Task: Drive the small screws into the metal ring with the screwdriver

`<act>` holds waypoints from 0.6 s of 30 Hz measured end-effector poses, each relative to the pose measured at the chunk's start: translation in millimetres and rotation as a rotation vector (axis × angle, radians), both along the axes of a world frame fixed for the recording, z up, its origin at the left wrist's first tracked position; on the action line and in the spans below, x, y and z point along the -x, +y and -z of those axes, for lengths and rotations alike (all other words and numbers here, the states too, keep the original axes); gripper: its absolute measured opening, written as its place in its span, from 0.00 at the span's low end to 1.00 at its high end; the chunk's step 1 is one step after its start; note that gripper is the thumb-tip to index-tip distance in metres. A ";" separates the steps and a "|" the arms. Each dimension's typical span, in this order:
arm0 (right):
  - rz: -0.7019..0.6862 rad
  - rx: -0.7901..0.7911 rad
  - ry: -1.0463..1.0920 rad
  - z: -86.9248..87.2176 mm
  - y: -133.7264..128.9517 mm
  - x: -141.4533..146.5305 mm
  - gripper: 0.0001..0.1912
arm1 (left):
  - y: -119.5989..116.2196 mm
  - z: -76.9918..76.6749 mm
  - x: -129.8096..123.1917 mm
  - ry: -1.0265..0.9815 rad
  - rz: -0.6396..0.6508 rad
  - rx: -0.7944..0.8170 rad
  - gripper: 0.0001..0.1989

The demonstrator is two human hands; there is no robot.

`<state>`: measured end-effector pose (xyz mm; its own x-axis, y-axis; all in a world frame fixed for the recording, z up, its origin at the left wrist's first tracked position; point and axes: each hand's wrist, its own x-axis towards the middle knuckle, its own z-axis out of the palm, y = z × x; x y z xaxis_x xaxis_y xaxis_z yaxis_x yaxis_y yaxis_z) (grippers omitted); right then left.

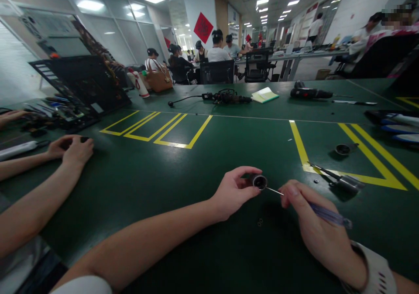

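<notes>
Between the thumb and fingers of my left hand (234,191) is a small round metal housing (260,181), its open end turned toward me. My right hand (314,220) grips a screwdriver with a clear bluish handle (330,215). The thin shaft (274,191) points left, and its tip is at the rim of the housing; whether it sits in a screw cannot be made out. Below the housing lie a couple of tiny rings (260,222) on the green table. Right of my hands rests a metal cylinder with a shaft (348,183), near a small nut (316,181).
A dark cup-shaped part (345,148) lies within the yellow tape marks at right. Farther back are a corded tool (225,96), a notepad (265,94) and a power drill (310,92). At left, a co-worker's hands (77,152) hold a dark piece beside a cluttered pile of tools.
</notes>
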<state>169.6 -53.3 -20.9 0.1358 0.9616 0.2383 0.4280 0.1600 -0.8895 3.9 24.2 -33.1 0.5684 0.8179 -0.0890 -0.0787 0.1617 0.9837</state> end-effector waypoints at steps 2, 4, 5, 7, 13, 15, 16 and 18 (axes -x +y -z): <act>-0.006 -0.001 -0.008 -0.4 -0.4 0.2 0.22 | -0.1 0.0 -0.1 -0.004 -0.002 -0.014 0.18; -0.009 -0.006 -0.020 -1.6 -0.8 1.2 0.22 | -0.3 0.4 -0.2 -0.006 -0.005 -0.028 0.17; -0.013 -0.008 -0.031 -2.3 -0.9 2.1 0.22 | -0.4 0.9 -0.4 0.000 -0.008 -0.033 0.16; -0.025 -0.016 -0.059 -3.8 -1.3 4.7 0.21 | -0.8 2.2 -0.8 0.025 -0.026 -0.044 0.15; -0.094 -0.039 -0.096 -4.9 -5.4 8.9 0.19 | -0.3 7.5 -1.1 0.096 -0.070 -0.084 0.13; -0.113 -0.041 -0.046 -2.3 -7.0 6.7 0.19 | 0.8 8.7 -0.8 0.110 -0.073 -0.090 0.13; -0.121 -0.038 0.000 0.0 -7.3 5.3 0.19 | 1.4 9.1 -0.6 0.117 -0.077 -0.091 0.13; -0.123 -0.010 0.130 5.7 -5.9 2.7 0.21 | 2.5 9.1 -0.4 0.133 -0.085 -0.092 0.13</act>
<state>166.9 -59.3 -26.6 0.0474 0.9706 0.2360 0.2864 0.2132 -0.9341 4.3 26.8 -42.1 0.4850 0.8707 -0.0818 0.0438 0.0693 0.9966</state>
